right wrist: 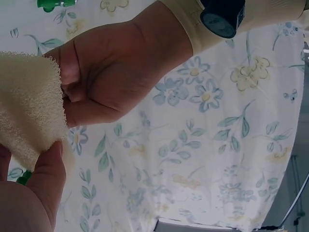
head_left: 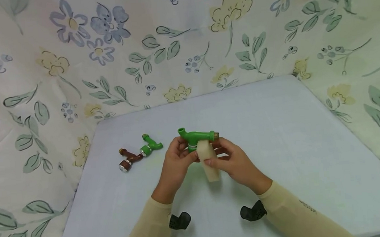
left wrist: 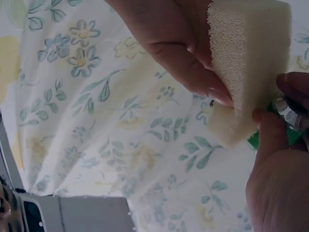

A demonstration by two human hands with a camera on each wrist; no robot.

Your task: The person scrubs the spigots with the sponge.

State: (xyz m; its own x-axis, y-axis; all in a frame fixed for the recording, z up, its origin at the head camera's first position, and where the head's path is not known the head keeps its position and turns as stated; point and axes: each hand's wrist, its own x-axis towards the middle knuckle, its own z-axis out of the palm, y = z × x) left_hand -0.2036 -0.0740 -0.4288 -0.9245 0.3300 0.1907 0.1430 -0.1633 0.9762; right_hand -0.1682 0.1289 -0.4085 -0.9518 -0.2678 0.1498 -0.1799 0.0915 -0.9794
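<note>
A green tap (head_left: 197,136) with a brass threaded end is held up over the table by my left hand (head_left: 174,164), its fingers gripping it near the silver collar. A cream sponge block (head_left: 209,161) leans against the tap's underside. My right hand (head_left: 236,163) pinches the sponge, thumb on its near face. In the left wrist view the sponge (left wrist: 251,58) covers part of the tap. In the right wrist view the sponge (right wrist: 29,101) hides most of the tap.
To the left on the white table (head_left: 296,141) lie a second green tap (head_left: 150,145) and a brown tap (head_left: 130,159), close together. Floral fabric (head_left: 179,54) hangs behind and at the sides of the table. Black wrist cameras (head_left: 180,221) sit at both forearms.
</note>
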